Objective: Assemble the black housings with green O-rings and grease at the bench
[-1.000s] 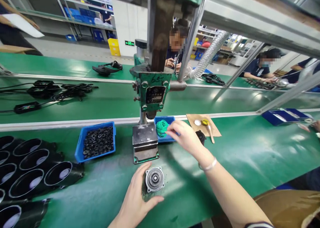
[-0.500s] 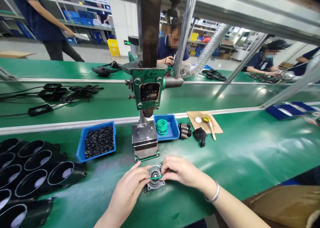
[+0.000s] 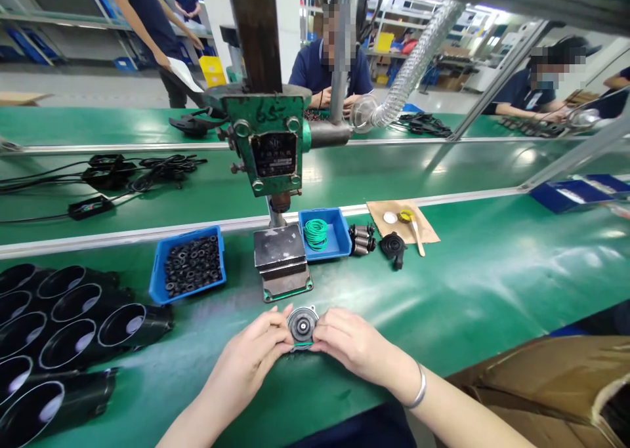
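A round metal flange part (image 3: 301, 325) with a dark ribbed centre lies on the green bench. A thin green rubber ring (image 3: 303, 344) shows along its near edge. My left hand (image 3: 260, 346) pinches the ring at the left side of the part, fingers closed. From the right, my right hand (image 3: 347, 340) pinches the same ring, fingertips against the part. The fingers cover both sides of the part and much of the ring. Just beyond stands the press base with a metal block (image 3: 279, 248). More green rings (image 3: 315, 235) lie in a blue bin (image 3: 337, 233).
Left of the press, a blue tray (image 3: 160, 271) holds small black rings. Several black cylindrical housings (image 3: 83, 399) crowd the left. A green press head (image 3: 273, 146) hangs above the block. Black-and-metal parts (image 3: 363, 239) and a wooden stick (image 3: 418, 241) lie right. Co-workers sit opposite.
Both hands have brought the green ring's taut stretch from across the part's centre down to its near edge. The camera view has shifted slightly. A person in the background has moved right.
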`<state>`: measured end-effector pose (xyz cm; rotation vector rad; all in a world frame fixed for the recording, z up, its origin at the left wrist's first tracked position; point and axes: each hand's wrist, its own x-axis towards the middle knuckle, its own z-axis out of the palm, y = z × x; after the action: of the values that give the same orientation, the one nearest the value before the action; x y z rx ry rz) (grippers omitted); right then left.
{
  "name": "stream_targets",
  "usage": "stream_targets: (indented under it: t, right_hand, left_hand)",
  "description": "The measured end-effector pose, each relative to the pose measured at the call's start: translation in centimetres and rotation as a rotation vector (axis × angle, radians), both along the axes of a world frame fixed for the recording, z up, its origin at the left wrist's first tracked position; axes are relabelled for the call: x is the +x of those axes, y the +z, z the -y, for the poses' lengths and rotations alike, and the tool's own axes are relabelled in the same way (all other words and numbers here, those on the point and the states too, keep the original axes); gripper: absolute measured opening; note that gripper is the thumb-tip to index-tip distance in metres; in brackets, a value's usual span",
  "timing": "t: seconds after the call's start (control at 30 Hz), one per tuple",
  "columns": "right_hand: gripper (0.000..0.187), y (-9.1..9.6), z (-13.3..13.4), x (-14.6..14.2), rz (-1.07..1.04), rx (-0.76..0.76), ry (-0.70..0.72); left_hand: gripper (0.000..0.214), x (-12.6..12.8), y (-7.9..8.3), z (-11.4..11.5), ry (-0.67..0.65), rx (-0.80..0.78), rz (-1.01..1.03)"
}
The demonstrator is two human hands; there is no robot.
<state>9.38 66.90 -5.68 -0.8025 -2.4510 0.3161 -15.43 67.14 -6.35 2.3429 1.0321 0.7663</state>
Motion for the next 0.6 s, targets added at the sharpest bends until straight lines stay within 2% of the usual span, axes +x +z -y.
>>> stream_targets:
  t: [0.17, 0.27, 0.33, 0.4, 0.5, 0.6]
  right_hand:
    - [0.022, -0.5, 0.6, -0.4, 0.015, 0.090, 0.026]
    - [0.024, -0.8, 0.9, -0.2, -0.144, 0.048, -0.015]
    - [0.026, -0.9, 1.1, 0.2, -0.305, -0.024, -0.107]
    - [0.025, -0.7, 1.1, 1.0, -0.391, -0.097, -0.189]
    - [0.021, 0.5, 0.2, 3.3, -0.395, -0.111, -0.246]
    - [0.019, 2.7, -2.4, 7.9, -0.387, 0.048, -0.444]
  left_hand:
    - [0.024, -0.3, -1.1, 0.8, -0.034, 0.019, 0.050]
    - [0.041, -0.1, -1.9, 1.5, 0.081, -0.007, 0.124]
    - [0.049, 0.4, -2.2, 1.7, 0.181, -0.044, 0.141]
    - [0.050, 1.1, -2.5, 1.6, 0.212, -0.102, 0.141]
    - [0.050, 2.2, -3.5, 0.9, 0.203, -0.136, 0.152]
    - [0.051, 2.7, -5.2, 0.1, 0.220, -0.066, 0.161]
